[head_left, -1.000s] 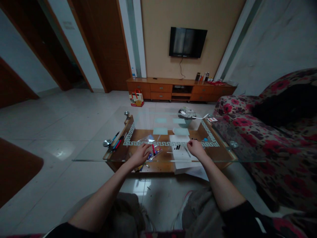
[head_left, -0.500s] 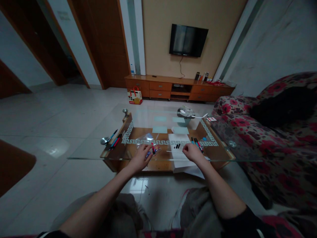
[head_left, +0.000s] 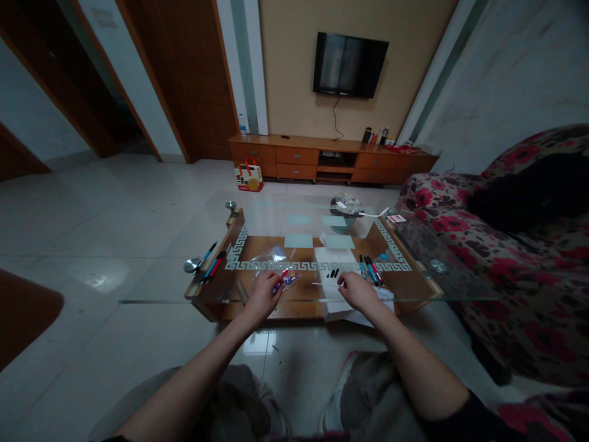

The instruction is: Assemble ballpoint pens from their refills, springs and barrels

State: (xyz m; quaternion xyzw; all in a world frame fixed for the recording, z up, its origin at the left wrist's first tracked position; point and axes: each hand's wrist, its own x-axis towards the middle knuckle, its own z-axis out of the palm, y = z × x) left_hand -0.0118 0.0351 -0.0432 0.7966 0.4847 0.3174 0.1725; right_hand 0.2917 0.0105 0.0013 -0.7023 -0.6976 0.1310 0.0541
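My left hand is closed at the table's near edge, with a slim red pen piece at its fingertips. Under and beside it lies a clear plastic bag with small coloured bits, partly covered by the hand. My right hand is curled over the white paper, thumb and forefinger drawn together; whatever is between them is too small to make out. Just left of those fingertips rest several short black pieces. A thin white stick lies on the paper below them.
Several pens lie right of my right hand, and more pens at the left end of the glass table. Beyond stands a basket with a bag in it. A flowered sofa borders the right side.
The red pen piece has tipped from nearly upright to slanted in my left hand. My right fingertips have come closer to the black pieces. The view has shifted slightly.
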